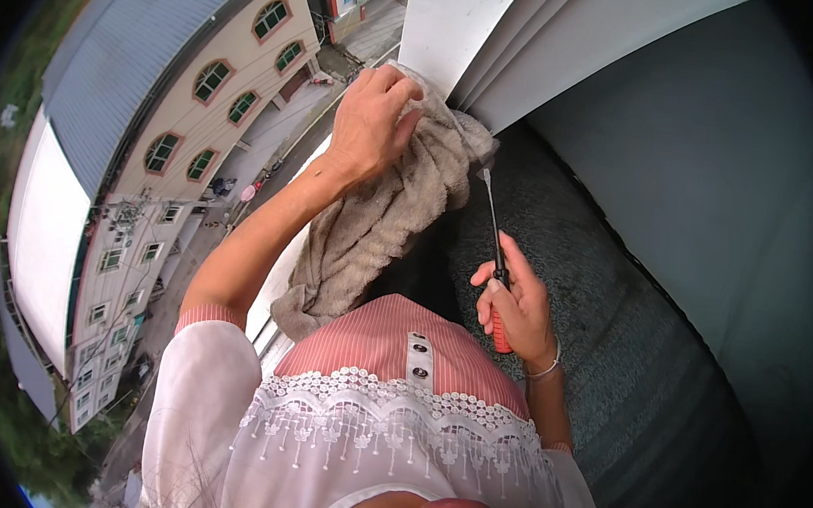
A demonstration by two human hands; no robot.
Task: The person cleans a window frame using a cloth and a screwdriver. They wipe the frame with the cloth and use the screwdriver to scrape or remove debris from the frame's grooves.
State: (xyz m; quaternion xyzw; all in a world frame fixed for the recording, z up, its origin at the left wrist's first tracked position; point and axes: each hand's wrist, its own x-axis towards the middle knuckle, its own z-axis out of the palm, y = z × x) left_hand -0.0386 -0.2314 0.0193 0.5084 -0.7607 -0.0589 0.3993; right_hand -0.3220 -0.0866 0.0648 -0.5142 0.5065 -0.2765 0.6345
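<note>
My left hand [371, 125] is closed on the upper end of a grey-brown towel [371, 223], its fingers bent over the cloth. The towel lies bunched lengthwise along a white window ledge [282, 287]. In my right hand [519, 306] is a screwdriver [494, 213] with a red and black handle and a thin metal shaft. Its shaft points up and away toward the towel's right edge. Whether the tip touches the cloth I cannot tell. A thin pale line runs across the towel near that tip.
White window-frame panels [537, 54] rise just beyond the towel. Left of the ledge is a long drop to a street, with a cream building [191, 84] opposite. On my right are a dark textured surface [603, 308] and a grey wall [719, 164].
</note>
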